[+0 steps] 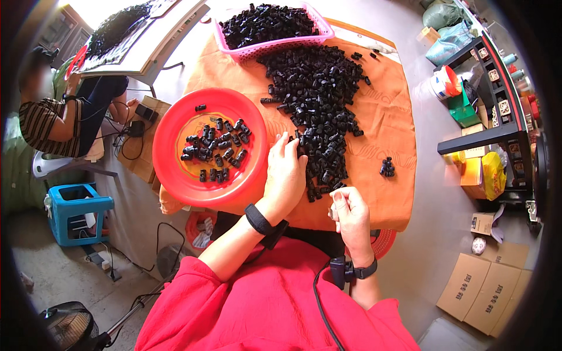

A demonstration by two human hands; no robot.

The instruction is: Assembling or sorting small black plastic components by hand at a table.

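Small black barrel-shaped plastic pieces [328,111], which look like cord locks, lie in a long heap down the orange cloth. My left hand [285,178] rests at the left edge of that heap, fingers stretched out and touching pieces there. Close to the heap's near end is my right hand [351,219], its thumb and fingers pinched together. What it pinches, if anything, is too small to make out. A red round basin [167,175] stands left of my left hand, with several black pieces scattered on its bottom.
A pink basket [237,55] full of black pieces stands at the table's far side. A small cluster of pieces [387,167] lies to the right on the orange cloth [386,199]. Another person [50,120] sits at the left, near a blue stool [79,213]. Cardboard [483,286] lies right.
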